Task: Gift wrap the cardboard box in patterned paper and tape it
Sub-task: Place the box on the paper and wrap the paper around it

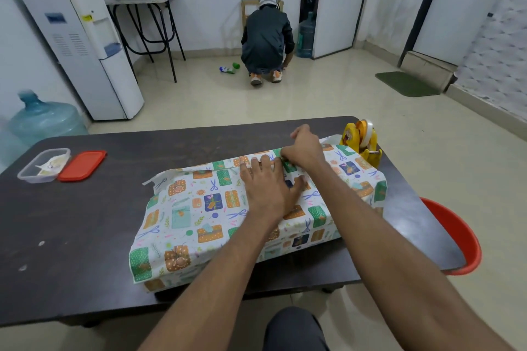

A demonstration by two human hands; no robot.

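Frame centre: patterned paper (185, 216) covers the hidden cardboard box on the worktop (85, 222). Left hand (268, 188) presses flat, fingers straight; right hand (303, 149) pinches the far seam. Risk: reaching for the tape dispenser (362, 139) may free the seam.

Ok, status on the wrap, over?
Left hand flat, pressing paper down. Right hand pinching paper edge at top seam. Ends not folded. Dispenser far right, clear of hands.
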